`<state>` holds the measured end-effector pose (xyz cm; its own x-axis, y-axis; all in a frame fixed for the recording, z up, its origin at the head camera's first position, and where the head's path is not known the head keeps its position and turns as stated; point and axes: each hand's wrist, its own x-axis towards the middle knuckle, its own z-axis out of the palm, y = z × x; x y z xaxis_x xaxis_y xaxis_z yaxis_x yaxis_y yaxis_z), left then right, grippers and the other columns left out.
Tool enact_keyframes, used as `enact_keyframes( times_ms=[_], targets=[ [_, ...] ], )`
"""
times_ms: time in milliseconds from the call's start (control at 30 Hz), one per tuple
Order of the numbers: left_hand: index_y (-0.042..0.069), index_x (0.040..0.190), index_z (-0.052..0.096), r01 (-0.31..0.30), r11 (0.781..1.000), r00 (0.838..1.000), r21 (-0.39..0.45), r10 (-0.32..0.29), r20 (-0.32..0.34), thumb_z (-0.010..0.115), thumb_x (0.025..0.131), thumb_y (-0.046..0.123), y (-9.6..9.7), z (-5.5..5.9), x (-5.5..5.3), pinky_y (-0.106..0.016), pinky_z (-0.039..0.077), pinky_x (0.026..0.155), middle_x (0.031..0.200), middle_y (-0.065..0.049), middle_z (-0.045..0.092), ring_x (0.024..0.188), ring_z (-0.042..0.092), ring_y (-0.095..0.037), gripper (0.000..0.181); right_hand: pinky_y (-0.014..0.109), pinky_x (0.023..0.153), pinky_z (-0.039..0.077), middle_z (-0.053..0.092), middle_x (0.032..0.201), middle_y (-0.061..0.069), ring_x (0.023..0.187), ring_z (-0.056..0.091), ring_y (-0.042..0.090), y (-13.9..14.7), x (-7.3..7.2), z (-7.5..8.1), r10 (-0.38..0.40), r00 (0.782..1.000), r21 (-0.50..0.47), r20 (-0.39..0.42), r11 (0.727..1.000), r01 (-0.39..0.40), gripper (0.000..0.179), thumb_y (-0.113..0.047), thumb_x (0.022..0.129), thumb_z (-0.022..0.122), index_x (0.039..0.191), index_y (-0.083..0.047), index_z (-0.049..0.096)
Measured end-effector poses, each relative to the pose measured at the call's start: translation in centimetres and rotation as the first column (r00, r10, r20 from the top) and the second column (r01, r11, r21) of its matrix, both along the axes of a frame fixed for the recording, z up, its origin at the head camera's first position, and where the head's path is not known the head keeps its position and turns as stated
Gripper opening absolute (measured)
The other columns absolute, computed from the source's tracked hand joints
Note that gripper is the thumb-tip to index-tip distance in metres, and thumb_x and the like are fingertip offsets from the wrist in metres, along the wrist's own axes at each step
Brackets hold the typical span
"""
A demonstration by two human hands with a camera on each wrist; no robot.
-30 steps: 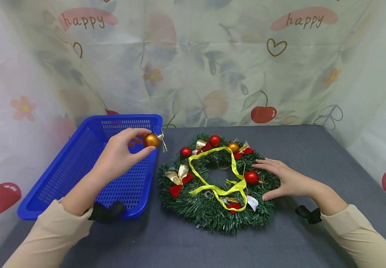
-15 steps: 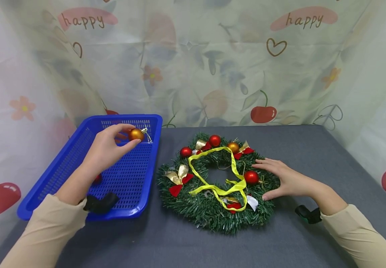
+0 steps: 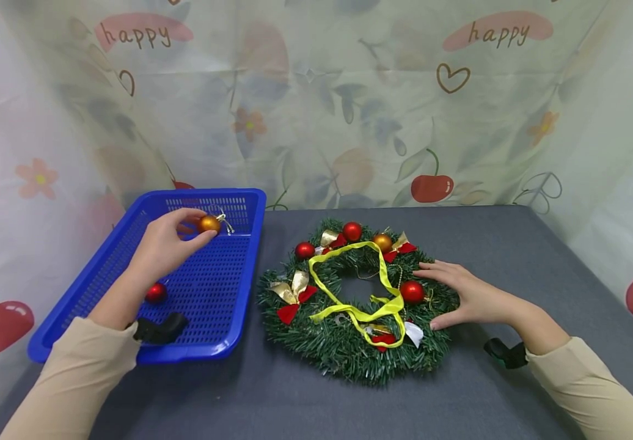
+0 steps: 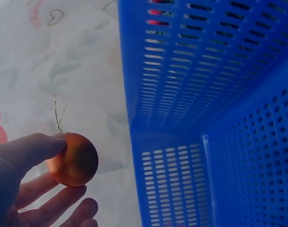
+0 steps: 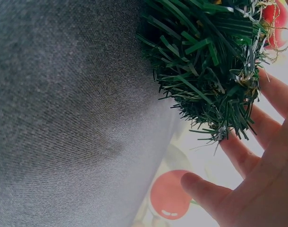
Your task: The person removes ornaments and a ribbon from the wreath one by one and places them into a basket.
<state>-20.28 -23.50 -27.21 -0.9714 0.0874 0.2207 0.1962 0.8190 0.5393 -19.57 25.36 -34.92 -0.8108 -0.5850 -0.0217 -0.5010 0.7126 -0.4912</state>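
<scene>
My left hand (image 3: 164,243) pinches a gold Christmas bauble (image 3: 209,224) between thumb and fingers, above the far part of a blue plastic basket (image 3: 184,353). A silvery-gold hanging string sticks out from the bauble (image 4: 74,160) in the left wrist view. A red bauble (image 3: 156,293) lies in the basket, partly behind my left forearm. At the table's middle lies a green wreath (image 3: 344,354) with red and gold baubles, bows and a loose yellow ribbon (image 3: 368,315). My right hand (image 3: 477,297) rests at the wreath's right edge, its fingers spread and relaxed.
A dark grey cloth (image 3: 305,406) covers the table. Patterned curtains (image 3: 311,122) hang behind and at both sides. The basket's raised walls stand left of the wreath, with a narrow strip of cloth between them.
My left hand has carried the gold bauble leftward, from the basket's right rim to over its inside. The red bauble in the basket has come into sight. My right hand stays put.
</scene>
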Motion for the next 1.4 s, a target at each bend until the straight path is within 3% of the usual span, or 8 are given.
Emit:
enact_keyframes(
  times_ms=[633,1033,1400],
  targets=[
    [0.001,0.124,0.054,-0.022,0.999,1.000,-0.041,0.023,0.021,0.060,0.090,0.031,-0.77,-0.82,-0.46,-0.050,0.050,0.080,0.116,-0.025,0.061,0.102,0.060,-0.040,0.045,0.072,0.099,0.021,0.032,0.148,0.021,0.136,0.019,0.048,0.05,-0.02,-0.10,0.001,1.000,0.009,-0.005,1.000,-0.001,0.085,-0.044,0.070,0.078,0.140,-0.011,0.042],
    [0.000,0.125,0.052,-0.017,0.998,0.997,-0.062,0.021,0.068,0.059,0.091,0.030,-0.78,-0.95,-0.50,-0.051,0.050,0.084,0.117,-0.025,0.060,0.105,0.059,-0.040,0.046,0.073,0.098,0.021,0.031,0.149,0.021,0.136,0.019,0.049,0.12,-0.04,-0.10,0.002,1.000,0.007,-0.002,1.000,-0.002,0.085,-0.043,0.071,0.078,0.140,-0.012,0.041],
    [-0.001,0.124,0.053,0.005,0.994,0.993,-0.106,0.008,0.122,0.058,0.092,0.032,-0.81,-0.97,-0.31,-0.046,0.053,0.079,0.115,-0.025,0.061,0.099,0.062,-0.037,0.046,0.073,0.098,0.021,0.031,0.149,0.021,0.136,0.018,0.049,0.11,-0.07,-0.10,0.003,1.000,0.008,-0.002,1.000,-0.003,0.085,-0.043,0.071,0.078,0.140,-0.011,0.041]
  ],
)
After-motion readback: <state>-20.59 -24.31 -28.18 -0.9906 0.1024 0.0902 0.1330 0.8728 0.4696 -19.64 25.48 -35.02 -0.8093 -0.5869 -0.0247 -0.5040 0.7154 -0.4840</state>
